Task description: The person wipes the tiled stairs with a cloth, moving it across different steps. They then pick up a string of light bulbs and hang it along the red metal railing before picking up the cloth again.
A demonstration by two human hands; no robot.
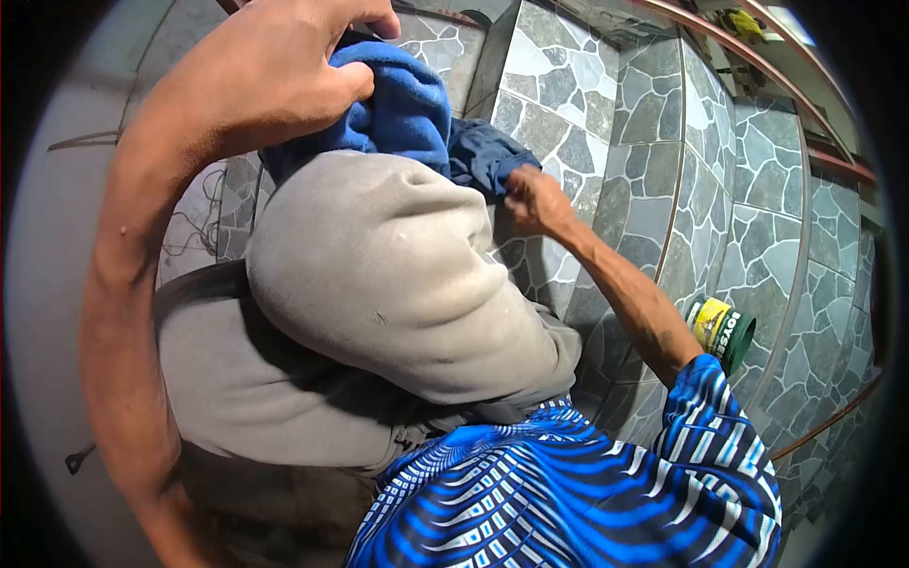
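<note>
A blue cloth lies bunched over the far end of my raised knee, which is in grey trousers. My left hand bends over the cloth from the left, thumb pressed against it; the other fingers are partly hidden behind the fold. On the right, a darker blue piece of fabric hangs beside the knee. My right hand has its fingers closed around the lower edge of this fabric, just above the tiles.
Stone-patterned tiled steps rise to the right, with a reddish rail beyond. A green paint can with a yellow label lies near my right elbow. Thin wire coils on the floor at the left.
</note>
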